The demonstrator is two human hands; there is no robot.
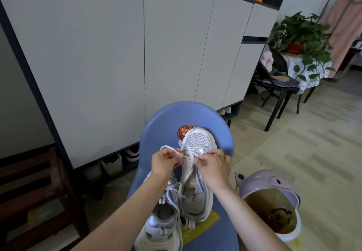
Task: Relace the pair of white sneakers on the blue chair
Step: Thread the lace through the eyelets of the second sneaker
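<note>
From the head camera, two white sneakers lie side by side on the seat of the blue chair (pixel 162 121), toes toward its backrest. The right-hand sneaker (pixel 196 174) lies further toward the backrest; the left-hand sneaker (pixel 162 223) lies nearer the front edge, already laced as far as can be seen.

Both hands work just behind the toe of the right-hand sneaker. The left hand (pixel 165 162) has its fingers curled, pinching one end of the white lace (pixel 177 152), which loops out toward the chair's left edge. The right hand (pixel 214 164) pinches the other end above the lowest eyelets.

The shoe's long axis runs from front edge to backrest, so the unlaced eyelets lie heelward, under the wrists. Each hand sits nearest its own eyelet row, and the next crossing probably goes toward the front edge.
</note>
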